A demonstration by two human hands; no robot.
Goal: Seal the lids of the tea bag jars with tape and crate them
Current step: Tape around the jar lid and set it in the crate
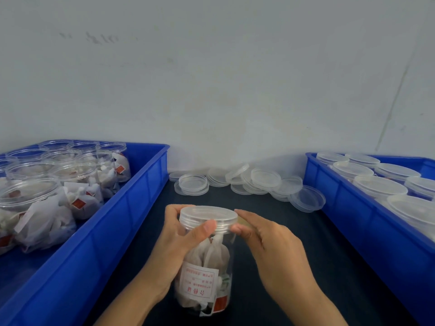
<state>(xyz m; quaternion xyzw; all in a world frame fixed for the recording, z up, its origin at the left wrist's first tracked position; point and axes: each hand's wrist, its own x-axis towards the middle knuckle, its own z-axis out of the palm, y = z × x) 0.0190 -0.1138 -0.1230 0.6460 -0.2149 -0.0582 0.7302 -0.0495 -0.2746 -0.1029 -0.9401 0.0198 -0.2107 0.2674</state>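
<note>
1. On the left side of the frame sits a blue crate [131, 208] full of open jars [70, 175] stuffed with tea bags. They have no lids yet. Should an arm bump that crate, the soft bags could spill out of the open tops.

2. In the lower middle, the left hand [174, 241] wraps around the neck of the jar [204, 267], with the thumb pressed on the side of the clear lid [208, 216]. The jar stands on the dark table [317, 267] between the two crates. A crooked lid would not close right, and tape over it would not hold.

3. Just to the right, the right hand [266, 238] has its fingertips on the other side of the lid, curled round its edge. Both hands look busy fitting the lid. If they squeeze too hard, the thin jar might bend or slip and tip over.

4. I see no tape anywhere, so the sealing step looks not done yet.

5. In the upper middle lies a pile of loose lids [247, 182]. A fast reach could knock them around.

6. On the right side is another blue crate [353, 208] holding closed jars [379, 187]. Dropping a jar in roughly could pop a lid.
</note>
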